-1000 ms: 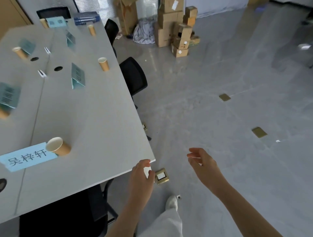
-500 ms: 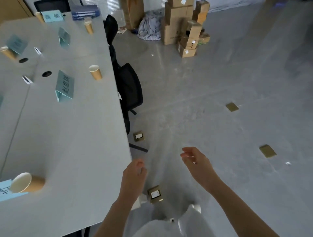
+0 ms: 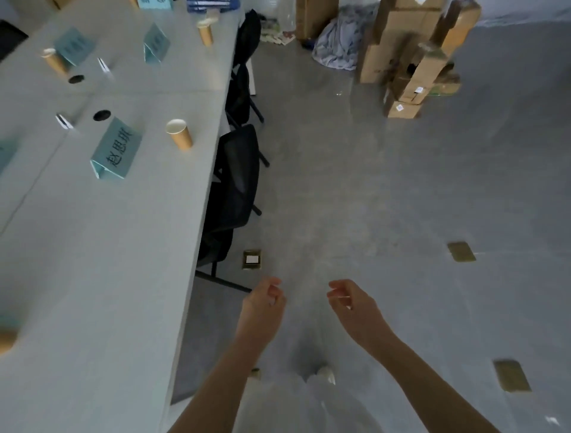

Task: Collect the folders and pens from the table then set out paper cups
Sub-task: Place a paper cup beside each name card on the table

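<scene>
In the head view, both hands hang over the grey floor beside the long white table (image 3: 102,278), apart from it: the left hand (image 3: 262,306) and the right hand (image 3: 355,306) each have loosely curled fingers and hold nothing. Tan paper cups already stand by the teal folded name cards; the nearest cup (image 3: 179,134) is just beside one card (image 3: 116,150). A stack of blue folders (image 3: 213,2) lies at the far end. This looks like a walk between steps; next likely calls for reaching another place along the table.
</scene>
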{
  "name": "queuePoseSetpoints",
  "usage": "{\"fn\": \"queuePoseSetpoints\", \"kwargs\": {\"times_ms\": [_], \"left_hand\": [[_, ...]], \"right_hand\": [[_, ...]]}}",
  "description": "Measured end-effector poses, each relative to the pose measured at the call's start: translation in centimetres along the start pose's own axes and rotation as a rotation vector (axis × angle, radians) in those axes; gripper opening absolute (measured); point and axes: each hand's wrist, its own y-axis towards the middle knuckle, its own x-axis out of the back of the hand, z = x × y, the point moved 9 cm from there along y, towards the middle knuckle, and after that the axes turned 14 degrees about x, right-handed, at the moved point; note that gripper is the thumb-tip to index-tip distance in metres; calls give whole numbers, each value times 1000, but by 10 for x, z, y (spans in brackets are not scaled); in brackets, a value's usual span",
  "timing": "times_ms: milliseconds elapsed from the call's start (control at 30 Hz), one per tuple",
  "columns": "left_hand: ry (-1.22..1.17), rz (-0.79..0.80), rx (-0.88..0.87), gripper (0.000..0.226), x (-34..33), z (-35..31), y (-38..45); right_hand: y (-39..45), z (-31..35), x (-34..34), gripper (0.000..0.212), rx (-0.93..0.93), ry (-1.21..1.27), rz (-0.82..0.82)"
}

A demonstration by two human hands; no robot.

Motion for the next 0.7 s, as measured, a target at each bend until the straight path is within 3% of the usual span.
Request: {"fn": "queuePoseSetpoints", "kwargs": {"times_ms": [400, 700], "left_hand": [[-180, -304, 234, 22, 66, -26, 131], [-229, -336, 292, 28, 124, -105, 296]], "right_hand": [[226, 52, 22, 25, 137, 71, 159], [418, 139, -8, 25, 263, -13, 352]]}}
